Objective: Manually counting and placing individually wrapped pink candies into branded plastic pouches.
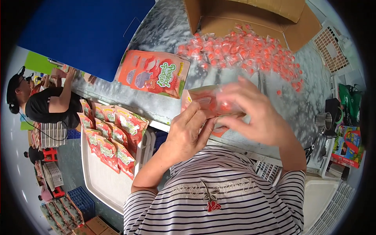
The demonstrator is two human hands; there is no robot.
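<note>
My left hand (190,129) grips the edge of a red candy pouch (201,94) at the table's near side. Its fingers are closed on the pouch film. My right hand (252,113) is at the pouch's right end, its fingers smeared by motion. Beside those fingers shows a red wrapped candy (225,106); whether the hand holds it cannot be made out. Just beyond, flat red printed pouches (156,74) lie in an overlapping stack. A wide heap of red candies in clear wrappers (239,51) spreads over the far right of the table.
A cardboard box (243,25) lies behind the heap. Left of me, plump pouches stand in rows on a white tray (105,188). A blue panel (82,31) covers the far left, near a co-worker in black (51,103). At right are a plastic basket (331,49) and a metal cup (323,120).
</note>
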